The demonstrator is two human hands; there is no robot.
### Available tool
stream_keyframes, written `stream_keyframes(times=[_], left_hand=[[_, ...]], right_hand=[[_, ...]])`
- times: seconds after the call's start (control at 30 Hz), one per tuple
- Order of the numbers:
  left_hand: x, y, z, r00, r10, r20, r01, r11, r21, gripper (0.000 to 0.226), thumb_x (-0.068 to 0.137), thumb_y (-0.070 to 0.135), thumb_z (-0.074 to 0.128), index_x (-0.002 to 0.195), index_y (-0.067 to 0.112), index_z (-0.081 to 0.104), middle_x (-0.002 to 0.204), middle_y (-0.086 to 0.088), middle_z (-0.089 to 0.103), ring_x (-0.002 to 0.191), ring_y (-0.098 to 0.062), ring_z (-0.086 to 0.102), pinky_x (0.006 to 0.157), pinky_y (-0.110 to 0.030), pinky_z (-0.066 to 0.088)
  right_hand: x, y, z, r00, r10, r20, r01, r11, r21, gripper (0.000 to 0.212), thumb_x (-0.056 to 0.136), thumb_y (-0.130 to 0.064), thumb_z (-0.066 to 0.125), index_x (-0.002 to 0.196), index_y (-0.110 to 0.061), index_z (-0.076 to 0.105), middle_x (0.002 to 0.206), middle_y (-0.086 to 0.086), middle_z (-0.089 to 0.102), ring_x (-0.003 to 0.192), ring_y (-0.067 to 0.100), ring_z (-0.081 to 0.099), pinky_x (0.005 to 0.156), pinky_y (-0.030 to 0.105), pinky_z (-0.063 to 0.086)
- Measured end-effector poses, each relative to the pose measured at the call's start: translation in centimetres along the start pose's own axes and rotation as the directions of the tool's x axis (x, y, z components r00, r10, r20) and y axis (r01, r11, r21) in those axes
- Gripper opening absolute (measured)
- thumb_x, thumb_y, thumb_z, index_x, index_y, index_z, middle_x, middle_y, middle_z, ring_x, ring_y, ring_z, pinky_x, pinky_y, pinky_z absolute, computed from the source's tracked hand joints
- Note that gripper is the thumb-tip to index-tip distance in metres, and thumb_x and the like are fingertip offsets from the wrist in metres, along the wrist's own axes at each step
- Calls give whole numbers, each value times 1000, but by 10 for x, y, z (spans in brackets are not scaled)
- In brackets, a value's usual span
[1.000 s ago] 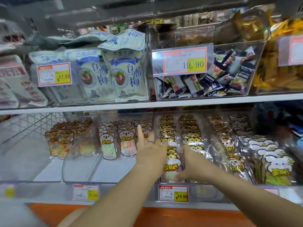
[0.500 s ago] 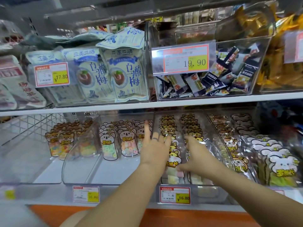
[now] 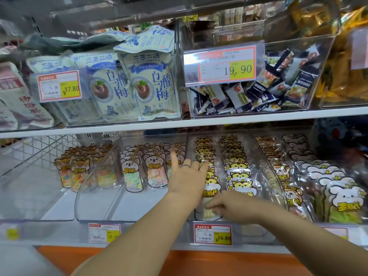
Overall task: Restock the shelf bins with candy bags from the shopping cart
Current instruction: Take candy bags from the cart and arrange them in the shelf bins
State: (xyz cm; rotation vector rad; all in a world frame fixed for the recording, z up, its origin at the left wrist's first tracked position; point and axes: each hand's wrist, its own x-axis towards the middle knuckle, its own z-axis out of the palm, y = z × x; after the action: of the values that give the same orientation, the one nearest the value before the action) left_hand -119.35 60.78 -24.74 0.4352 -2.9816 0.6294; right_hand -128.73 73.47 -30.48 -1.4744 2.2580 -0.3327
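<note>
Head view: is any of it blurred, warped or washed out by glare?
Head view: shelf edge bows with wide-angle distortion; far-left bags and right-edge bin are soft; glare whitens the clear bin front and the 19.90 price tag; both hands, left and right, are fairly sharp.

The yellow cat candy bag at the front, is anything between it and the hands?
No. The left hand rests against the front yellow cat candy bag, and the right hand pinches its lower part inside the clear bin.

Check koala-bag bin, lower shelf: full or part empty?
Part empty. The koala bags fill only the back of the clear bin; its front floor shows bare.
</note>
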Motion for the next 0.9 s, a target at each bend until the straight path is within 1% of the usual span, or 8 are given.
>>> stream_keyframes(times=[0.1, 0.2, 0.3, 0.43, 0.57, 0.67, 0.77, 0.9], left_hand=[[0, 2, 2, 1000, -23, -17, 23, 1000, -13, 87, 90, 39, 66, 158, 23, 14, 146, -9, 43, 136, -32, 40, 112, -72, -9], [-1, 4, 3, 998, -47, -31, 46, 999, -11, 85, 90, 33, 67, 157, 23, 16, 145, -10, 44, 135, -33, 40, 114, -71, -6], [-1, 4, 2, 998, -65, -27, 64, 997, -35, 85, 91, 31, 65, 158, 23, 14, 149, -10, 41, 140, -34, 33, 114, -70, -6], [-9, -3, 3, 994, -86, -73, 74, 987, -146, 93, 88, 40, 70, 158, 25, 10, 154, -7, 35, 145, -32, 27, 116, -68, -6], [-35, -13, -5, 984, -119, -135, 63, 930, -362, 78, 94, 46, 59, 156, 34, 15, 155, 4, 35, 146, -24, 28, 121, -59, -1], [-72, -30, -14, 961, -187, -205, 73, 883, -464, 63, 97, 48, 51, 152, 40, 22, 148, 13, 42, 137, -14, 41, 123, -47, 10], [-117, -63, -16, 932, -288, -222, 117, 816, -566, 51, 99, 48, 49, 147, 44, 33, 140, 20, 50, 128, -8, 48, 112, -32, 32], [-182, -122, -8, 866, -469, -172, 248, 703, -666, 42, 95, 42, 57, 136, 45, 47, 119, 27, 60, 110, -3, 58, 91, -32, 49]], right_hand=[[-2, 3, 4, 1000, -6, -17, 6, 1000, -9, 30, 103, -15, 41, 125, -9, 61, 127, 13, 63, 117, 29, 56, 102, 43, 44], [-6, 2, 2, 1000, 7, -10, -7, 1000, 7, 31, 103, -18, 40, 129, -15, 58, 131, 12, 62, 121, 29, 55, 104, 44, 43], [-10, -2, -6, 1000, -1, 18, 0, 999, 49, 33, 103, -17, 42, 131, -14, 59, 130, 9, 63, 120, 24, 55, 104, 33, 42], [-18, -13, -18, 1000, -1, 1, 0, 992, 124, 35, 99, -11, 45, 131, -11, 58, 114, 7, 65, 90, 9, 60, 80, 21, 46], [-22, -27, -29, 998, -3, -70, 9, 995, 98, 26, 92, -15, 50, 112, -10, 65, 104, 12, 67, 99, 29, 62, 78, 31, 47], [-27, -51, -44, 985, -46, -167, 61, 995, 85, 32, 94, -21, 57, 124, -29, 66, 108, -10, 70, 92, 3, 63, 78, 15, 48], [-24, -92, -53, 949, -123, -289, 152, 985, 83, 32, 94, -25, 62, 125, -30, 67, 105, -19, 68, 90, -5, 62, 83, 15, 49], [1, -167, -42, 889, -216, -405, 304, 938, 167, 22, 91, -22, 68, 111, -27, 73, 90, -19, 68, 85, -4, 63, 80, 14, 47]])
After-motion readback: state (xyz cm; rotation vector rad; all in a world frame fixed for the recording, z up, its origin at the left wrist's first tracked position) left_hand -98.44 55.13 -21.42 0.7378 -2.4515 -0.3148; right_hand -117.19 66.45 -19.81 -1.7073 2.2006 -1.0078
